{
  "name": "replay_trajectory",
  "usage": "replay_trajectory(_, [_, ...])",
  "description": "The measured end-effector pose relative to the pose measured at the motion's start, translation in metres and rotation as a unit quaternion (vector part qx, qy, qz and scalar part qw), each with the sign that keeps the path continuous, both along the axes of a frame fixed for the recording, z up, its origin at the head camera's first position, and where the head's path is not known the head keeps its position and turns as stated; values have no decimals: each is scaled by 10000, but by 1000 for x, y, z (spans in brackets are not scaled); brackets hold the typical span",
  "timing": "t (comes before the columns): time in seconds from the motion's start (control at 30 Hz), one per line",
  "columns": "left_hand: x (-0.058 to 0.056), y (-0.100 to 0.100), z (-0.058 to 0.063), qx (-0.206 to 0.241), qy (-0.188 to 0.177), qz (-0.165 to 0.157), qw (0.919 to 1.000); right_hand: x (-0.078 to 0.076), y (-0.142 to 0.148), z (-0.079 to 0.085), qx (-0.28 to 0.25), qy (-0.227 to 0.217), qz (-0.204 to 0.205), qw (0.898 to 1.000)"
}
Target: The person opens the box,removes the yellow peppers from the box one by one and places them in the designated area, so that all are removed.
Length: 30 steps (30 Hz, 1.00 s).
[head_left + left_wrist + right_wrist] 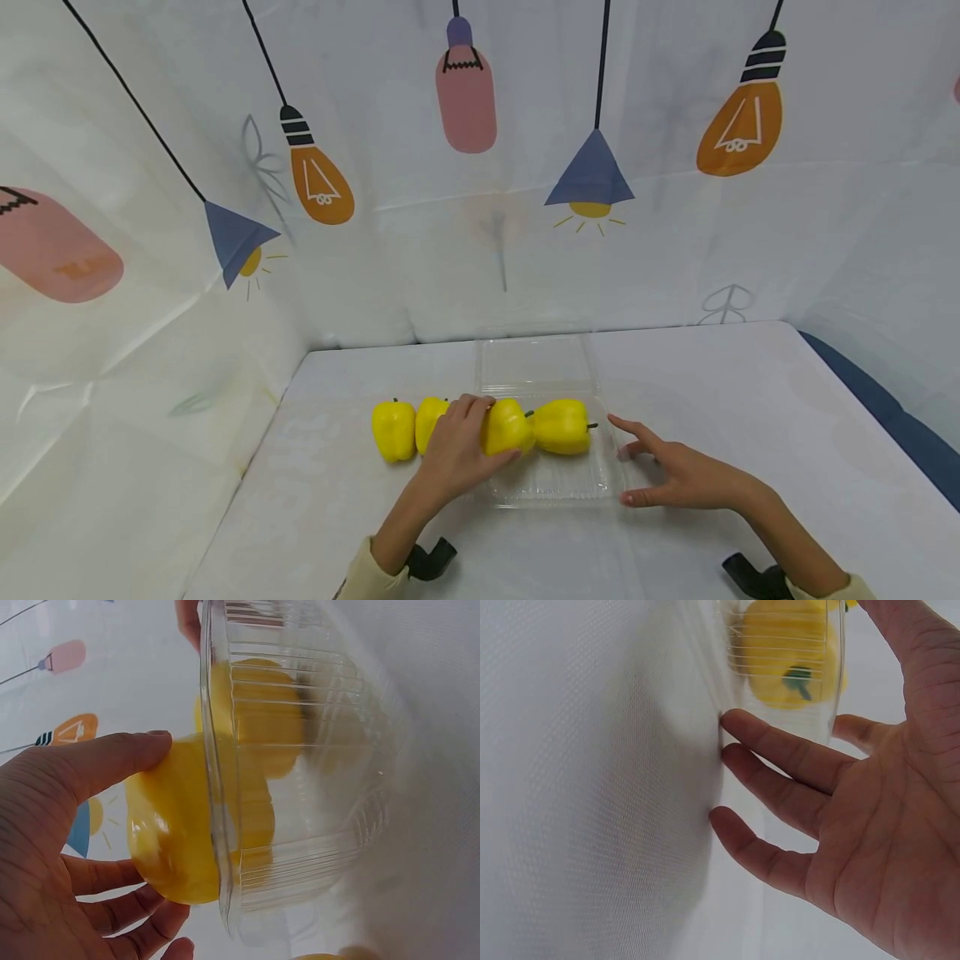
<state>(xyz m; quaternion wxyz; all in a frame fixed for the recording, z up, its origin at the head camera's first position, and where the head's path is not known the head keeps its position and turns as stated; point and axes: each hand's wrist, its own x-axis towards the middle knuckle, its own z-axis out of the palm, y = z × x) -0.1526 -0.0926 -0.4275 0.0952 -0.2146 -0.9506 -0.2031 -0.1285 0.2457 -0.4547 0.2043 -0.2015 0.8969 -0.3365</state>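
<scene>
At left, two yellow peppers (393, 431) are resting on the table (315, 475). The left hand (459, 442) is pinching a third pepper (507, 428), partly inside the clear container (551, 483); this pepper is looking light, firm, slick, best gripped round its sides. A fourth pepper (562, 427) is lying inside. The right hand (678, 479) is holding its fingers spread beside the container.

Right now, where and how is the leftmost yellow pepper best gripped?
The leftmost pepper is probably best gripped by its rounded near and far sides, from above and the left: that side is free, while the neighbouring pepper crowds its right.
</scene>
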Motion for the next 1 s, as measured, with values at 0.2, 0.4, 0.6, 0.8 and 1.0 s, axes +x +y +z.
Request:
replay_trajectory(0.2, [1, -2, 2, 128, -165, 42, 9998, 0, 0, 0, -7, 12, -1, 10000])
replay_trajectory(0.4, [3, -5, 4, 341, -256, 115, 9990, 0, 0, 0, -7, 20, 4, 10000])
replay_trajectory(0.6, [3, -7, 5, 656, -197, 192, 9975, -1, -1, 2, -1, 14, -2, 10000])
replay_trajectory(0.8, [4, -8, 8, 752, -79, 259, 9968, -1, 0, 0, 16, -5, -12, 10000])
replay_trajectory(1.0, [4, -11, 9, 866, -254, 331, 9954, -1, 1, 0, -17, -8, -13, 10000])
